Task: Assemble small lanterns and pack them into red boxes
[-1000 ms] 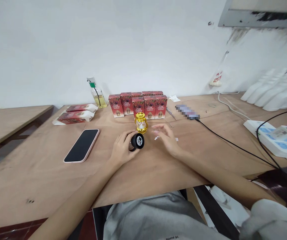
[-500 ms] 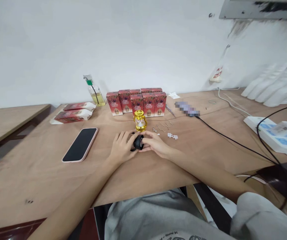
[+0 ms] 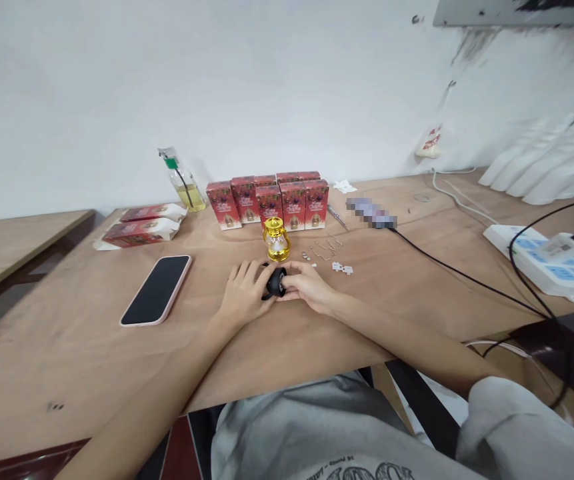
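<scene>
A small black lantern (image 3: 275, 283) lies on its side between my two hands, its open round base turned to the right. My left hand (image 3: 245, 288) wraps around its left part, fingers curled, hiding much of the body. From the right, my right hand (image 3: 307, 287) grips it with the fingertips at the base; the thumb and fingers cover what is inside. Just beyond the hands a gold lantern (image 3: 277, 240) with a clear middle stands upright. Right of it lie small round cells (image 3: 306, 256), bent thin wires (image 3: 325, 249) and a white flat piece (image 3: 342, 268).
Several red boxes (image 3: 293, 207) stand against the wall, with a screwdriver (image 3: 337, 217) beside them. A phone (image 3: 157, 291), opened red cartons (image 3: 141, 231) and a pump bottle (image 3: 187, 183) are on the left. A blurred-out device (image 3: 371, 213) and a power strip (image 3: 547, 257) sit right.
The camera view has shifted slightly. Both hands keep hold of the black lantern in nearly the same place; the objects on the table have not moved.
</scene>
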Available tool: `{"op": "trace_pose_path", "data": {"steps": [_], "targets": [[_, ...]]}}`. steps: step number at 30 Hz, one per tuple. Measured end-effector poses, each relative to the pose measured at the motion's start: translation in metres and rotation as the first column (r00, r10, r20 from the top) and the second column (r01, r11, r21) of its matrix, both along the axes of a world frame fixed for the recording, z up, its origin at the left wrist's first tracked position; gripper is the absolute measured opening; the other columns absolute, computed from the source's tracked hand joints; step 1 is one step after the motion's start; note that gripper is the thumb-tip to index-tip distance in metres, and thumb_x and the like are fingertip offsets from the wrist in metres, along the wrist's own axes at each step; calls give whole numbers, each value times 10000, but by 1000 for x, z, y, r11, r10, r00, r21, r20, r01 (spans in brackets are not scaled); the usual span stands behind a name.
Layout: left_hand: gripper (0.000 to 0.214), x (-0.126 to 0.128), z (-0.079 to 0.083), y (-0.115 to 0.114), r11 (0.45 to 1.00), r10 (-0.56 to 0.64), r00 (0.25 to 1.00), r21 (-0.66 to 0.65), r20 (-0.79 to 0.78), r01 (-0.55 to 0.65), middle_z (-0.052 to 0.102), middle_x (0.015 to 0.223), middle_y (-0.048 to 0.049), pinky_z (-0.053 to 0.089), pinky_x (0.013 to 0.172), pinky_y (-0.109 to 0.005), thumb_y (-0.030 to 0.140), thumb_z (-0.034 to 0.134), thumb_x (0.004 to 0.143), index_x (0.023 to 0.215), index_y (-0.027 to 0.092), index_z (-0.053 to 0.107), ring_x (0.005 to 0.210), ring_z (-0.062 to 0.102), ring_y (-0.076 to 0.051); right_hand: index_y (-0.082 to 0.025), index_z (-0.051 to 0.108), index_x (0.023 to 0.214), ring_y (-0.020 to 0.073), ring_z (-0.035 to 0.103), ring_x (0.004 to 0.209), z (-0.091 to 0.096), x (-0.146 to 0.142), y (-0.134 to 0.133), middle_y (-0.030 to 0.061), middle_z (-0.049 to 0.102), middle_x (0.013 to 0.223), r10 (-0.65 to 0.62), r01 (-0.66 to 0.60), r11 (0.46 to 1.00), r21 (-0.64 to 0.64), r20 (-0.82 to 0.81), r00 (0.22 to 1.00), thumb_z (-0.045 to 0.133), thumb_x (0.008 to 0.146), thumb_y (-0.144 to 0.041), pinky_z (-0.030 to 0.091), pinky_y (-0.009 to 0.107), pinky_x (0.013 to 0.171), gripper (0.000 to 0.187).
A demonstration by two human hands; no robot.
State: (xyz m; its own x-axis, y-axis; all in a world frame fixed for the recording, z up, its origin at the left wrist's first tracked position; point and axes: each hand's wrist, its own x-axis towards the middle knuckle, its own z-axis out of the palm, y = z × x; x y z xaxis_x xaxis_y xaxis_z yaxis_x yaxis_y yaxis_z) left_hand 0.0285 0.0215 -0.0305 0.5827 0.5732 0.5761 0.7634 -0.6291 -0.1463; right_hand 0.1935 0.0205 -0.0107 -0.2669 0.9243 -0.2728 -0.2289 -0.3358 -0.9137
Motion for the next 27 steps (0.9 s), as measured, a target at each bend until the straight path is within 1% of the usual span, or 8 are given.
{"op": "trace_pose_path", "data": {"steps": [2,3,7,10,16,20,25,27], "targets": [[493,0,-1,1,1000,19,1000,-16,-2,-19,585,1136,-153,401,783,-404,360,567,782,1220,133,542,990,525,-306,-173,560,817,128,635,658,-1,0,1,-21,613,746,-24,23,1000,-13,-16,1000,509,579,-13,585,450,775,291],[498,0,-1,1,999,28,1000,-16,-3,-28,586,1129,-155,401,784,-406,360,570,779,1221,131,543,990,524,-310,-172,563,809,127,634,655,-1,1,2,-20,613,733,-17,16,1000,-25,-33,999,501,583,-15,582,451,785,282],[501,-1,-1,2,999,48,999,4,-7,-48,590,1116,-159,405,787,-408,358,571,776,1216,121,547,977,526,-310,-170,577,791,127,645,614,0,6,4,-26,621,676,83,-91,994,-56,-125,989,513,617,-38,560,458,825,228],[491,-1,0,1,998,56,998,-6,-14,-56,589,1133,-153,406,792,-407,360,563,781,1212,127,549,980,525,-304,-173,584,796,127,652,610,2,7,5,-29,635,683,108,-116,992,-48,-142,984,547,615,-40,546,460,846,228],[503,1,2,0,998,60,996,18,-63,-59,593,1117,-160,397,775,-405,370,577,771,1210,126,558,966,523,-311,-166,569,741,122,638,573,-1,6,5,-42,614,617,74,-79,996,-47,-98,992,547,616,-52,564,440,801,170],[518,4,2,-2,998,69,993,16,-97,-68,586,1135,-165,393,771,-418,370,583,766,1226,135,552,971,516,-321,-168,566,738,113,615,548,0,4,5,-53,585,572,44,-50,996,-71,-80,996,537,604,-41,572,428,780,186],[515,6,5,-3,995,96,987,3,-125,-97,590,1115,-170,399,765,-426,354,584,761,1222,125,556,962,515,-328,-162,560,710,96,570,553,-2,2,5,-63,537,550,-16,7,994,-112,-81,997,473,536,27,561,437,824,272],[503,7,7,-4,994,107,986,-6,-128,-109,590,1110,-171,401,765,-429,339,581,763,1219,129,557,960,516,-329,-164,549,691,104,573,584,-4,3,7,-54,527,546,-8,-10,988,-153,-118,993,455,525,29,554,426,850,271]]}}
